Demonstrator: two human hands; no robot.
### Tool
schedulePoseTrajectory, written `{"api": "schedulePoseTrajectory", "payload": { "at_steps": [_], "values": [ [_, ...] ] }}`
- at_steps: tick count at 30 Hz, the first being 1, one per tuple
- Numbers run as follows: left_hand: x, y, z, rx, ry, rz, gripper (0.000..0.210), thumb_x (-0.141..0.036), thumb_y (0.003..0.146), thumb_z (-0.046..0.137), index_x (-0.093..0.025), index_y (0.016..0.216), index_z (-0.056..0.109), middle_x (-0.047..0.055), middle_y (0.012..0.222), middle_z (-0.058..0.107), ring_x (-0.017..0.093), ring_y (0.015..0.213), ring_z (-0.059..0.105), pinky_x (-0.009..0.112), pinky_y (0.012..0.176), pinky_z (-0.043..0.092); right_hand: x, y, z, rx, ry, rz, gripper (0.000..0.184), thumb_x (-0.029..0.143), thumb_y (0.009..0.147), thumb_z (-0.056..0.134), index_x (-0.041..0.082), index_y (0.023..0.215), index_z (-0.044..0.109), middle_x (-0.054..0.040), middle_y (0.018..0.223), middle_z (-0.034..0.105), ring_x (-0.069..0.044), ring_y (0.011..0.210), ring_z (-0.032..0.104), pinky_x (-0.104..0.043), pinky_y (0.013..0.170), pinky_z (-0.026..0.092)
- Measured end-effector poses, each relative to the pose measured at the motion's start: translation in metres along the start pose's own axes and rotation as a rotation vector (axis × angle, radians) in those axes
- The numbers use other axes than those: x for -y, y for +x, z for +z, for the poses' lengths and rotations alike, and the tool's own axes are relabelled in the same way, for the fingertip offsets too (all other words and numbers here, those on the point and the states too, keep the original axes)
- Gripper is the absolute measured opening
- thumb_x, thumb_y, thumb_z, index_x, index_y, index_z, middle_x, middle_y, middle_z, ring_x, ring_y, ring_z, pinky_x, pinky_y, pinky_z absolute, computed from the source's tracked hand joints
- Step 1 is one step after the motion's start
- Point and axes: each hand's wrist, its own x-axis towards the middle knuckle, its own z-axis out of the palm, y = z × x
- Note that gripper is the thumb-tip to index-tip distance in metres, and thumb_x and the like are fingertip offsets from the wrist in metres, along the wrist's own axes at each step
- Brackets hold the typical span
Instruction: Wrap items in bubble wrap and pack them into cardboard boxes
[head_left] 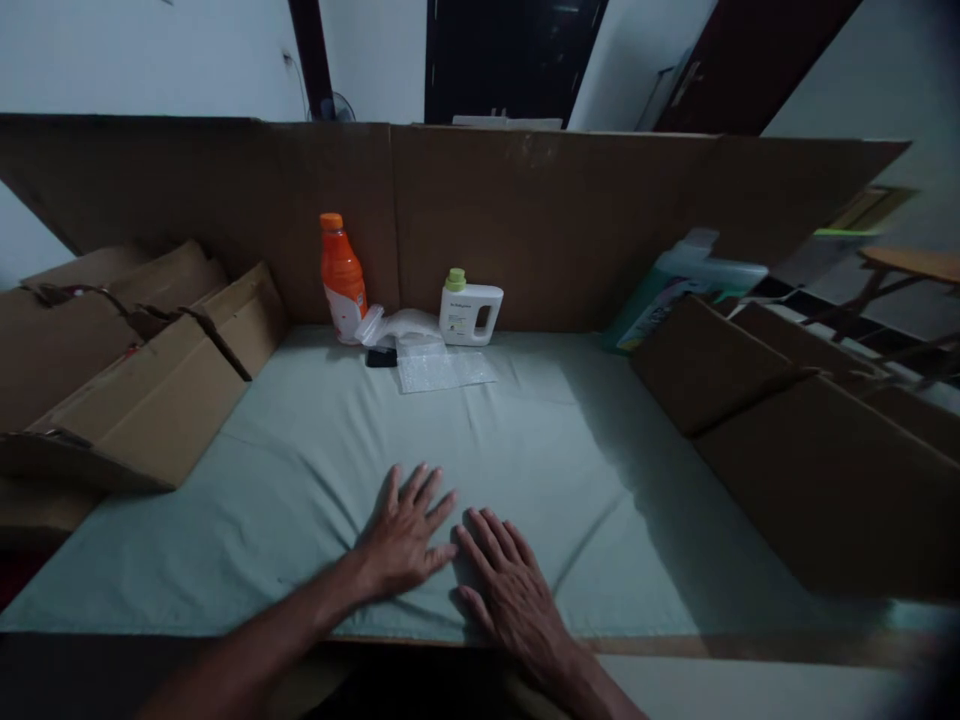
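Note:
My left hand (406,535) lies palm down with fingers spread on the pale green cloth (525,420) that covers the table. Close beside it, my right hand (510,585) rests on the same cloth, fingers stretched out. Neither hand holds anything. Farther back stand an orange bottle (342,275) with an orange cap and a white jug (470,312) with a green cap and a handle. Between and in front of them lie clear bubble wrap (439,368) and a small black object (382,357) whose kind I cannot make out.
Cardboard boxes (172,400) line the left side, and more cardboard boxes (817,470) the right. A large bottle of green liquid (667,290) leans at the back right. A tall cardboard panel (525,230) closes off the rear. A wooden stool (911,262) stands beyond, at right.

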Motion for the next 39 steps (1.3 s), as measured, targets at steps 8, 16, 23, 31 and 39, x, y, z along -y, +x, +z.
{"api": "schedulePoseTrajectory", "payload": {
  "at_steps": [8, 16, 23, 31, 39],
  "values": [
    [-0.039, -0.067, -0.011, 0.018, -0.038, 0.082, 0.074, -0.055, 0.099, 0.044, -0.028, 0.162, 0.015, 0.008, 0.169, 0.023, 0.029, 0.157, 0.013, 0.058, 0.126, 0.003, 0.007, -0.029, -0.013, 0.068, 0.161, -0.035, 0.062, 0.045, 0.098, 0.051, 0.026, 0.157, 0.039, -0.0089, 0.160, 0.042, -0.028, 0.146, 0.040, -0.047, 0.116, 0.037],
    [0.028, -0.051, -0.028, -0.109, -0.015, -0.143, 0.055, -0.044, 0.101, 0.043, -0.023, 0.152, 0.044, 0.013, 0.164, 0.034, 0.029, 0.153, 0.027, 0.052, 0.123, 0.027, -0.095, 0.033, -0.021, 0.018, 0.101, 0.316, 0.055, 0.048, 0.101, 0.041, 0.022, 0.148, 0.050, -0.0154, 0.160, 0.040, -0.033, 0.143, 0.042, -0.051, 0.106, 0.045],
    [0.077, -0.071, -0.007, -0.077, 0.147, -0.266, 0.061, -0.051, 0.097, 0.048, -0.025, 0.152, 0.045, 0.014, 0.162, 0.039, 0.033, 0.150, 0.034, 0.060, 0.121, 0.023, -0.126, 0.014, -0.005, 0.108, -0.108, 0.384, 0.063, 0.056, 0.099, 0.040, 0.023, 0.152, 0.046, -0.0135, 0.159, 0.042, -0.035, 0.147, 0.034, -0.054, 0.116, 0.030],
    [0.056, -0.108, -0.004, -0.129, 0.196, -0.194, 0.069, -0.052, 0.096, 0.048, -0.022, 0.157, 0.036, 0.014, 0.164, 0.033, 0.033, 0.153, 0.027, 0.058, 0.125, 0.008, -0.098, -0.057, -0.014, 0.072, -0.203, 0.389, 0.060, 0.055, 0.102, 0.034, 0.028, 0.155, 0.041, -0.0081, 0.161, 0.040, -0.031, 0.148, 0.035, -0.053, 0.117, 0.027],
    [0.043, -0.125, -0.006, -0.144, 0.213, -0.198, 0.076, -0.052, 0.093, 0.051, -0.023, 0.159, 0.029, 0.014, 0.164, 0.034, 0.033, 0.153, 0.027, 0.057, 0.125, 0.008, -0.092, -0.077, -0.016, 0.087, -0.192, 0.417, 0.061, 0.053, 0.102, 0.035, 0.031, 0.158, 0.034, -0.0074, 0.162, 0.039, -0.033, 0.147, 0.036, -0.056, 0.117, 0.027]
  ]
}}
